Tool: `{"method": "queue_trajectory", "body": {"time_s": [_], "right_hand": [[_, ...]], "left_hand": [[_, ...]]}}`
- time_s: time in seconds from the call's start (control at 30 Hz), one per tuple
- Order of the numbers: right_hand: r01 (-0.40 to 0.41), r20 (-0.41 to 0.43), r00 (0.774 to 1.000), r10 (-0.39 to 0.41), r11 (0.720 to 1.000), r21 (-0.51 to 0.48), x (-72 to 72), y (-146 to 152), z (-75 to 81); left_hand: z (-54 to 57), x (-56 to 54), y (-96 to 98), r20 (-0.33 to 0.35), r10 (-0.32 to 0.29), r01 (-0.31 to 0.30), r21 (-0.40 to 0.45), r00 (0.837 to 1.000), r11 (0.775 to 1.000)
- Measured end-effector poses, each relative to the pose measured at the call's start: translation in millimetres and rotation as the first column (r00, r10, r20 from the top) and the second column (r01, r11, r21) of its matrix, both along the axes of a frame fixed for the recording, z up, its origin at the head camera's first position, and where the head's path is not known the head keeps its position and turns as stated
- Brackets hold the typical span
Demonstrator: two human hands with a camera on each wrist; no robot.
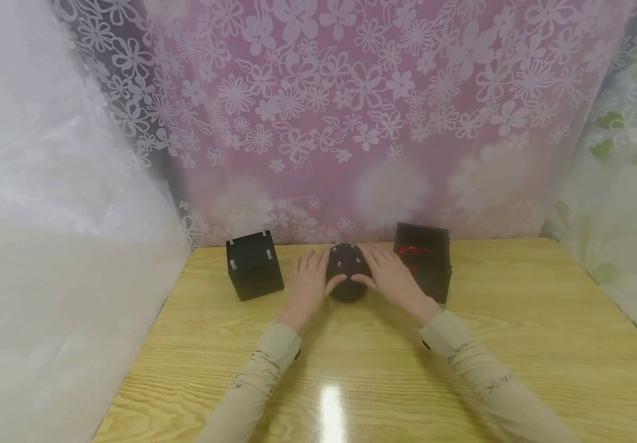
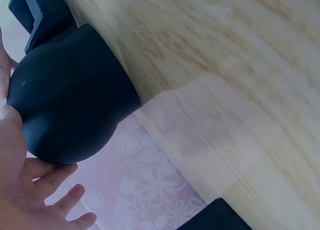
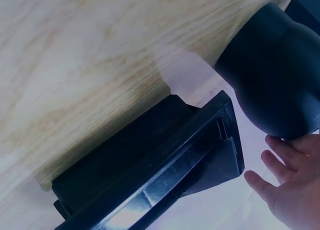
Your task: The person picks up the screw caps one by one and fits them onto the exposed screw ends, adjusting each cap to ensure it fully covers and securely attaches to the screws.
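Note:
A black rounded body [image 1: 347, 289] with a domed upper part and several short metal pegs on top stands near the table's back edge. My left hand [image 1: 306, 284] holds its left side, thumb across the front. On the opposite side my right hand [image 1: 394, 280] holds it in mirror fashion, thumb also in front. In the left wrist view the dome [image 2: 65, 100] bulges out above a narrower base, and some fingers [image 2: 69, 200] spread free of it. The right wrist view shows fingertips at the dome's [image 3: 280, 85] curved side, other fingers apart.
A black box [image 1: 255, 274] with several metal pegs on top stands to the left. Close beside my right hand is an open black bin [image 1: 436, 280] with red bits inside. A floral curtain [image 1: 351, 123] hangs behind the wooden table [image 1: 218, 369].

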State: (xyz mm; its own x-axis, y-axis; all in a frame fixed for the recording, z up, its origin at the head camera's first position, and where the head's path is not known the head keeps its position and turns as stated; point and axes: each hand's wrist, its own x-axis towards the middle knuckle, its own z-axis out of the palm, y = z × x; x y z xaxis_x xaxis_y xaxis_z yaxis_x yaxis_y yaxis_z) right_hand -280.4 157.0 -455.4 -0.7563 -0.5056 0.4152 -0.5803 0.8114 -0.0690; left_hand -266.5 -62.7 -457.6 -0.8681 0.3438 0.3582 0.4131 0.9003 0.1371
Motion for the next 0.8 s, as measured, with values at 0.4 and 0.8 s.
{"method": "queue_trajectory", "body": {"time_s": [0.4, 0.8], "right_hand": [[0.028, -0.007, 1.000, -0.028, 0.999, 0.019, 8.9, 2, 0.5], [0.028, -0.010, 1.000, -0.027, 1.000, 0.015, 15.5, 4, -1.7]], "left_hand": [[0.3, 7.1, 2.4, -0.032, -0.022, 0.023, 0.017, 0.999, 1.000], [-3.6, 14.4, 4.2, -0.038, -0.015, 0.016, 0.019, 0.999, 1.000]]}}
